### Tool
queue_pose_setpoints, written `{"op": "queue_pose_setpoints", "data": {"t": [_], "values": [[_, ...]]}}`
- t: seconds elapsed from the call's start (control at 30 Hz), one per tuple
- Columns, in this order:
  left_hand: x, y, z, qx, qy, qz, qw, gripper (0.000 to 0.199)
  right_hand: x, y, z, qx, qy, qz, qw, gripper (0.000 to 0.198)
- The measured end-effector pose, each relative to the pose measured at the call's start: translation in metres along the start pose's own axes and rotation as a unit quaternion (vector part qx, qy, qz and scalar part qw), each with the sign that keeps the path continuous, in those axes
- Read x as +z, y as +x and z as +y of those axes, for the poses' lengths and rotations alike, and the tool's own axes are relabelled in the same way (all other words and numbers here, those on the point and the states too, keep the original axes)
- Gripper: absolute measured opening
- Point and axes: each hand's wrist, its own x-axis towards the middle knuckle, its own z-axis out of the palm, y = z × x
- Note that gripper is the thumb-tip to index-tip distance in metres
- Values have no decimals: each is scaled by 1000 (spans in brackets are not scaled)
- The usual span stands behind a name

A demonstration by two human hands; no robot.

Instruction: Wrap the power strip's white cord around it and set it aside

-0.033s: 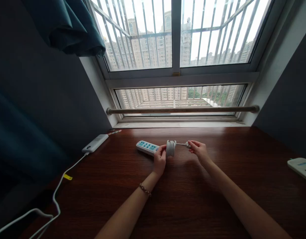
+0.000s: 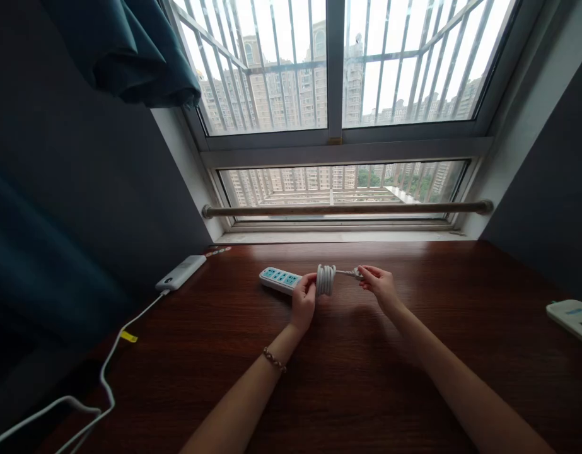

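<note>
A white power strip with blue sockets lies on the dark wooden table near the window. Its white cord is wound into a tight coil just right of the strip. My left hand grips the coil from the left side. My right hand pinches the plug end of the cord, held out level to the right of the coil.
A white power bank lies at the table's far left with a white cable trailing toward me. A white device sits at the right edge. A metal rail runs below the window. A teal curtain hangs upper left.
The coil and both hands have lifted very slightly; otherwise nothing has visibly changed.
</note>
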Motion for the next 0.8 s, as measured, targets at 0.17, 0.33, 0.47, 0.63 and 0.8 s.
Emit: {"op": "queue_pose_setpoints", "data": {"t": [0.17,0.33,0.47,0.63,0.8], "values": [[-13,32,61,-14,-24,-88,996,26,9,-3,-41,-31,38,-13,999,51],[-29,59,122,-9,-4,-146,989,32,37,3,-81,-69,35,-54,996,49],[-31,67,155,7,21,-139,990,33,67,6,-100,-80,21,-76,994,51],[-30,67,166,18,59,-116,991,33,97,1,-102,-90,14,-85,992,55],[-30,68,157,41,96,-63,993,30,113,-9,-96,-66,38,-154,985,64]]}}
